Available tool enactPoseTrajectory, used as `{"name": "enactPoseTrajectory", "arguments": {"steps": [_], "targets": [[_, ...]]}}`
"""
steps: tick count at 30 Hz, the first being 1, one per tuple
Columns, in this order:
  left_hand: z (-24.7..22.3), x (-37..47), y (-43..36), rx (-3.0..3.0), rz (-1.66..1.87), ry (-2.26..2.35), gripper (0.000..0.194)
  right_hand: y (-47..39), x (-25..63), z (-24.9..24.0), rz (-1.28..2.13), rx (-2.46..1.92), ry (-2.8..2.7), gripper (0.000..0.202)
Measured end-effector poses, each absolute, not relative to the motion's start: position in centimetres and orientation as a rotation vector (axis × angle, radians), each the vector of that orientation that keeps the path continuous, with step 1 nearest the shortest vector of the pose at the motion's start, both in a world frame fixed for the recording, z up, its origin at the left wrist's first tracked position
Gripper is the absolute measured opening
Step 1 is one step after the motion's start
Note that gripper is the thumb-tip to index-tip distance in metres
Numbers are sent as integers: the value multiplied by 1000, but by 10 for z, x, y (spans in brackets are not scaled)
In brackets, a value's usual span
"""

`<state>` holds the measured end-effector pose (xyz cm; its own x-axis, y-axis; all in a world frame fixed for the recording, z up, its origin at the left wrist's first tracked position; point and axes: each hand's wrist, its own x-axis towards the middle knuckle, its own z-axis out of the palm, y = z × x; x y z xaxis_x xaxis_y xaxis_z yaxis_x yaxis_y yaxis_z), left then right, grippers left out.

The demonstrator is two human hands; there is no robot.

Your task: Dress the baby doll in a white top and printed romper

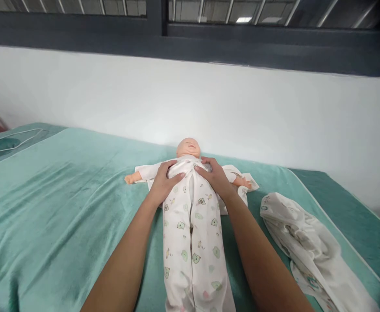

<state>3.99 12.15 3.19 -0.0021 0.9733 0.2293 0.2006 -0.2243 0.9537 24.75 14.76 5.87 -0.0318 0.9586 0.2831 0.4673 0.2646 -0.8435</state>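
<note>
A baby doll point(189, 148) lies on its back with its head by the wall and its arms spread. Patterned white baby pants point(206, 234) with green animal prints cover its lower body and legs. My left hand point(164, 181) grips the waist of the pants on the left side, thumb on top. On the right side my right hand point(216, 177) holds the waist the same way, its thumb near the middle. The other fingertips are partly hidden at the doll's sides. A white top point(147, 170) covers the doll's arms and chest, with loose cloth spread beneath the right arm.
A crumpled white printed garment point(310, 242) lies at the right. Green cloth point(79, 208) with wrinkles covers the table. Behind stands a white wall point(144, 95) below a dark window frame point(190, 39). At the far left are a white cord point(21, 141) and something red.
</note>
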Motion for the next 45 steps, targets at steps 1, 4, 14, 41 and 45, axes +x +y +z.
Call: {"name": "enactPoseTrajectory", "arguments": {"steps": [1,4,14,41,45], "targets": [[32,41,121,1553,1304,1267,54,148,248,58,702,-1350,-1653,38],[30,43,122,1664,1348,1296,48,148,250,55,715,-1358,-1684,36],[28,46,114,1760,1379,1454,26,133,250,42,171,-1201,-1695,45],[12,14,81,1741,1211,1317,31,97,309,28,573,-1337,-1950,32],[8,5,72,1641,1133,1138,57,86,317,32,809,-1244,-1967,48]]}}
